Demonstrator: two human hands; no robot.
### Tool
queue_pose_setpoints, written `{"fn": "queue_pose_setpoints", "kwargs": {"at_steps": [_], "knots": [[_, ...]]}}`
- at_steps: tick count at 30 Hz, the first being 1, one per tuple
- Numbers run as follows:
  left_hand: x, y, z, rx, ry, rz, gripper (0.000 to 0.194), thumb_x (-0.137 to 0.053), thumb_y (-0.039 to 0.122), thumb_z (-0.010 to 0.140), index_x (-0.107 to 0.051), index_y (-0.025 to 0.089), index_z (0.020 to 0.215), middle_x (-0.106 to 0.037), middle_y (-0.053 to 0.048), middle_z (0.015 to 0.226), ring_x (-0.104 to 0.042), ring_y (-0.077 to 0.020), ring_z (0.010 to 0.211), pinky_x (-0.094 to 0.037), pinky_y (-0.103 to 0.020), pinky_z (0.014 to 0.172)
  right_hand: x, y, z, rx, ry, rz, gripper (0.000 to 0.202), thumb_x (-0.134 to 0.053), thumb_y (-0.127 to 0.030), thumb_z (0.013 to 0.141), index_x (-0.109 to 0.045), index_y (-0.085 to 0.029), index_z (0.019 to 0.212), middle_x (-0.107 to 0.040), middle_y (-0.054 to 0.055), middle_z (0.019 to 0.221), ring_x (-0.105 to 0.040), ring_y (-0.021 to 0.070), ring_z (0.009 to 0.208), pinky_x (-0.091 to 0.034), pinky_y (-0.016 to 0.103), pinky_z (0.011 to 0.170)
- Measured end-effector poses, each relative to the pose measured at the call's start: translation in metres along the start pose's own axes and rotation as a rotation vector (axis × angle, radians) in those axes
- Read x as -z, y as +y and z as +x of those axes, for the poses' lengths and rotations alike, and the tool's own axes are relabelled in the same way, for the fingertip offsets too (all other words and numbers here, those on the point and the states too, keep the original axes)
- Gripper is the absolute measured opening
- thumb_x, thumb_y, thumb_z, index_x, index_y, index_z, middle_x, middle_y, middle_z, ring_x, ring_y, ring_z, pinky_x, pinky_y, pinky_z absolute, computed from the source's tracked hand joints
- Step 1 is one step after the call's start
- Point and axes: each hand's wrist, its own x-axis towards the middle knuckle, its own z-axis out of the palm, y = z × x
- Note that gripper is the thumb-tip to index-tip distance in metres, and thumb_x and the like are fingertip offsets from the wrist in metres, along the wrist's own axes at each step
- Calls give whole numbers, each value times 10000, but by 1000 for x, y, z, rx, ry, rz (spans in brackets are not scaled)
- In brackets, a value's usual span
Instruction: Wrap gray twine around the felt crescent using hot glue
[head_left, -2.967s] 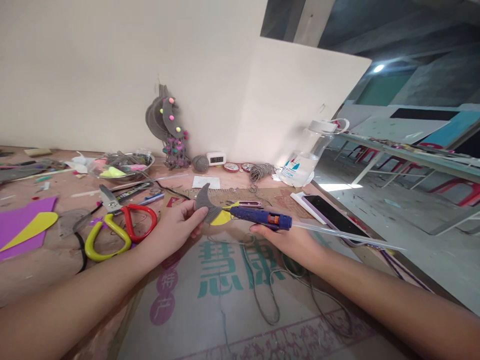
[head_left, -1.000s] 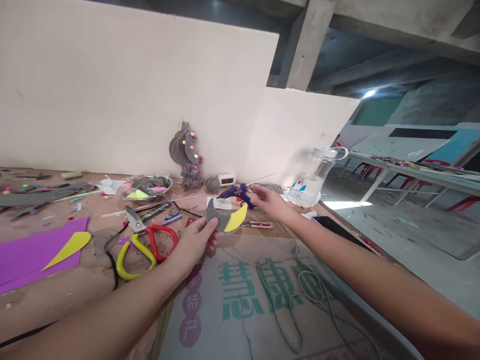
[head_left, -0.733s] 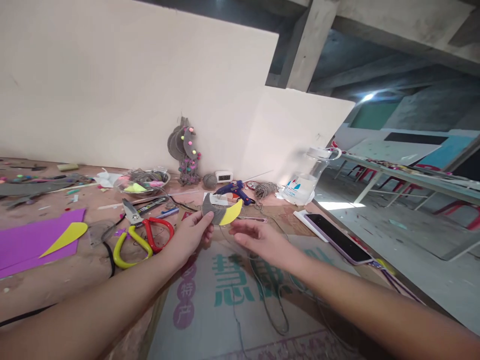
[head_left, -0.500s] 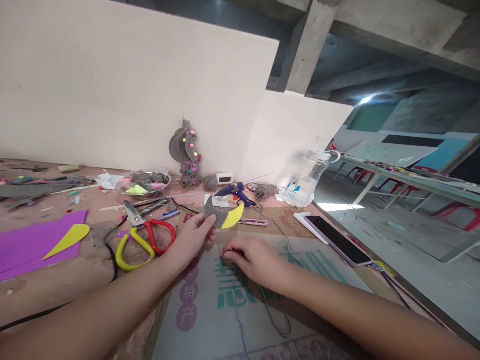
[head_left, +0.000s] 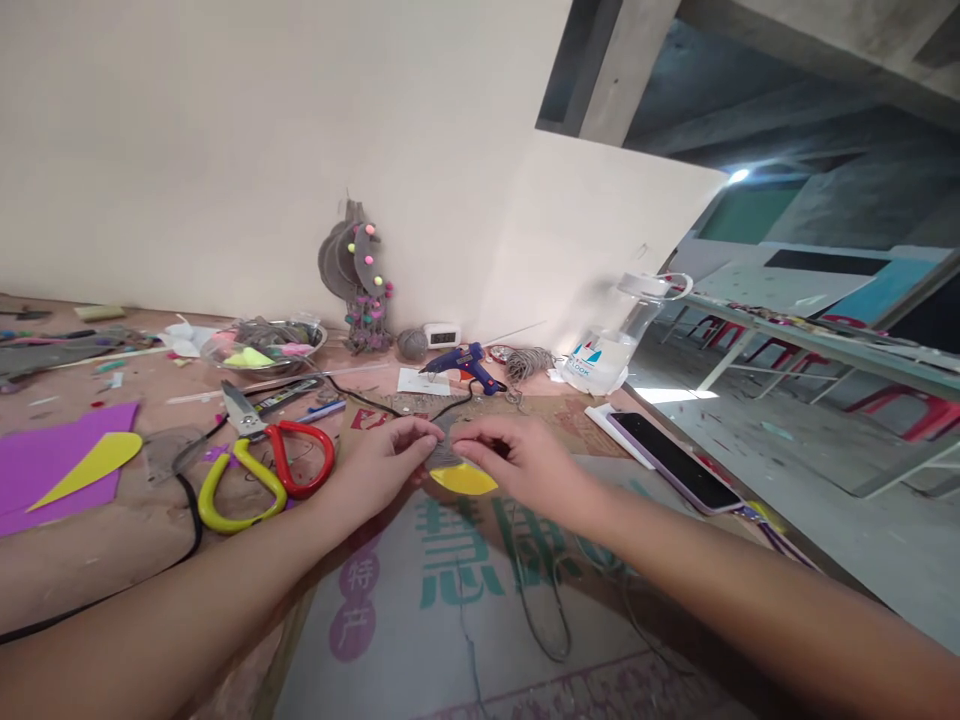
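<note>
Grey-and-yellow piece [head_left: 463, 479]: on the wearer's side of the glue gun [head_left: 463, 360] | Left hand [head_left: 386, 460]: thumb and fingers pinching the piece's grey part | Right hand [head_left: 529, 465]: fingertips bunched beside the grey part, hold cannot be told | Scissors [head_left: 255, 425]: left of the glue gun | Phone [head_left: 675, 460]: right of it

The glue gun [head_left: 463, 361] lies behind the crescent [head_left: 463, 480], scissors [head_left: 253, 425] left, phone [head_left: 677, 462] right.
</note>
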Motion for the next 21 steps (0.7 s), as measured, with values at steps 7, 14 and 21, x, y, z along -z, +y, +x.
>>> {"fn": "queue_pose_setpoints", "kwargs": {"at_steps": [7,14,21], "knots": [[-3,4,-3,37,-70,25,347,-579,424,736,-626,169,967,-629,-23,731,-586,-157,679,-448,-245,615,7,21,-8,-151,87,188,241,-493,-380,837,-640,-190,818,-627,3,720,-535,116,642,-407,216,580],[-7,4,-7,46,-146,147,412,-673,344,664,-571,214,1042,-609,14,690,-569,-145,649,-428,-228,570,7,33,-16,-197,98,268,248,-508,-392,820,-628,-176,808,-607,11,721,-518,117,633,-403,219,567],[-7,7,-8,12,-127,258,389,-664,412,664,-600,228,1001,-585,15,685,-530,-141,625,-403,-219,539,8,34,-27,-159,48,208,241,-476,-369,842,-619,-179,805,-564,7,680,-467,109,594,-355,211,526]]}}
